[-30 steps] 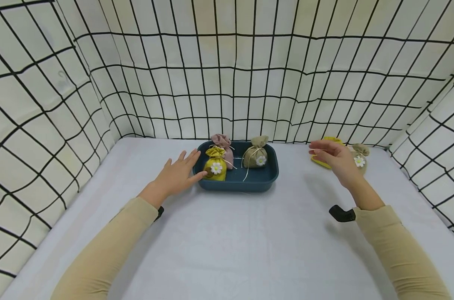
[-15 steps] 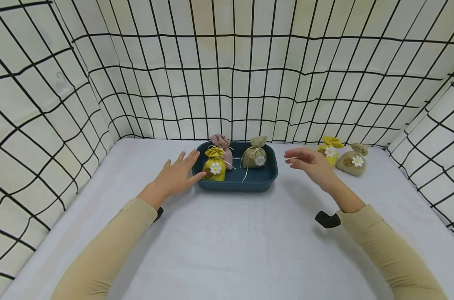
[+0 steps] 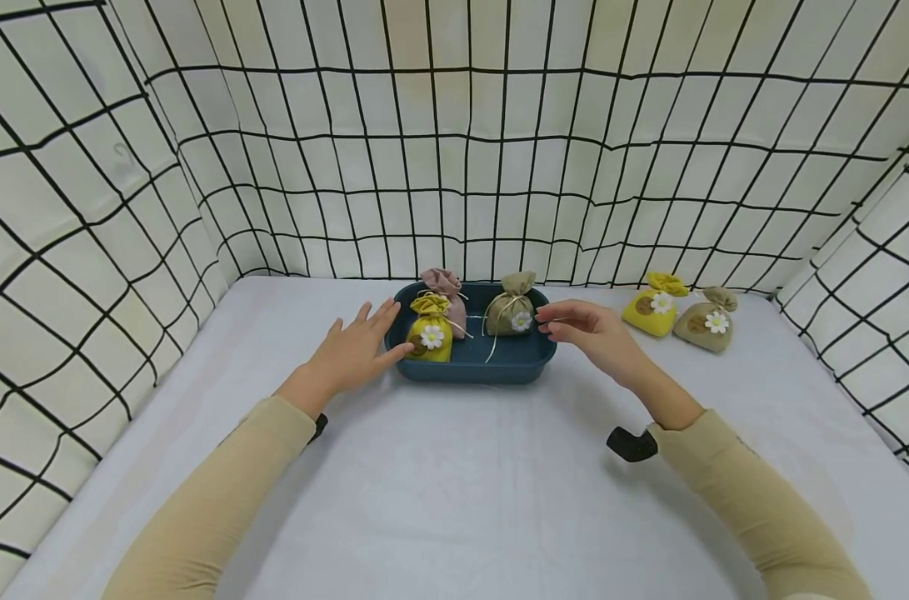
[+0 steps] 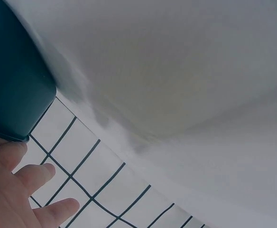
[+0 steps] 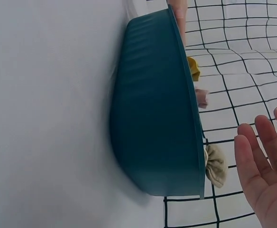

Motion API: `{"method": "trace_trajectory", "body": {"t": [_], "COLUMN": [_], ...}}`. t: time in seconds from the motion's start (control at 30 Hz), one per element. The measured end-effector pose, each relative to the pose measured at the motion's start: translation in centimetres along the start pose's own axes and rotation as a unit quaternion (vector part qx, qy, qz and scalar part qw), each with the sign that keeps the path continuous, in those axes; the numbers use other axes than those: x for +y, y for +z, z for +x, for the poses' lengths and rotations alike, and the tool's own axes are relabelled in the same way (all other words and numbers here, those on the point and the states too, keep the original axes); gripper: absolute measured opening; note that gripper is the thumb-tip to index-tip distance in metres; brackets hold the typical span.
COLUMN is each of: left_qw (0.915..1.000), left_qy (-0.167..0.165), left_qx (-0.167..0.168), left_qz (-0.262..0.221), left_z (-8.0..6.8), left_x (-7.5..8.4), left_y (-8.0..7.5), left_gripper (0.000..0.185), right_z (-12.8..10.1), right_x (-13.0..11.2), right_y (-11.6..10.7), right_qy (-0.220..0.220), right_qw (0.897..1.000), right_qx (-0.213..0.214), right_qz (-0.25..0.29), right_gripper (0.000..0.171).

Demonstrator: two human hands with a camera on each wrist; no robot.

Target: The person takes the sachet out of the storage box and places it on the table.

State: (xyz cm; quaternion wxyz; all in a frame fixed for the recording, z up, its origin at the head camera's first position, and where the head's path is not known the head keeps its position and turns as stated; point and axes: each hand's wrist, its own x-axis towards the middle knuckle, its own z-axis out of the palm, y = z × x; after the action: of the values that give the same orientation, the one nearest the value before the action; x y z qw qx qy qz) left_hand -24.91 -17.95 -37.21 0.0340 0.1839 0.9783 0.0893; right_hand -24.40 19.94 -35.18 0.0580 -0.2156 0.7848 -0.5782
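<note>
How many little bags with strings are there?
5. In the blue tray: a yellow bag, a pink bag, a khaki bag. On the table, right: another yellow bag and another khaki bag.

No readable text, labels, brands or numbers anywhere, pouch patches too small to make out

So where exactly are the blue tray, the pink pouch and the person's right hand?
blue tray [image 3: 475, 368], head view, on its bare front wall.
pink pouch [image 3: 444, 282], head view, on its gathered top.
right hand [image 3: 591, 332], head view, on the back of the hand.
</note>
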Motion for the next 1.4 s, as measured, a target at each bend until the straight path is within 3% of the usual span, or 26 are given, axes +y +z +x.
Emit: {"method": "trace_trajectory", "body": {"t": [0.97, 1.4], "left_qw": [1.0000, 1.0000], "left_qy": [-0.002, -0.001], "left_qx": [0.000, 0.002], "left_qz": [0.000, -0.003], "left_z": [0.1, 0.1], "left_x": [0.0, -0.1], "left_y": [0.1, 0.0], "left_gripper": [0.084, 0.084], "right_z": [4.3, 6.3], "right_x": [0.2, 0.2], "right_y": [5.6, 7.6], "right_qy": [0.001, -0.013], "right_qw": [0.999, 0.997], "right_qx": [0.001, -0.074], "right_qz": [0.047, -0.012], "right_gripper": [0.032, 0.037]}}
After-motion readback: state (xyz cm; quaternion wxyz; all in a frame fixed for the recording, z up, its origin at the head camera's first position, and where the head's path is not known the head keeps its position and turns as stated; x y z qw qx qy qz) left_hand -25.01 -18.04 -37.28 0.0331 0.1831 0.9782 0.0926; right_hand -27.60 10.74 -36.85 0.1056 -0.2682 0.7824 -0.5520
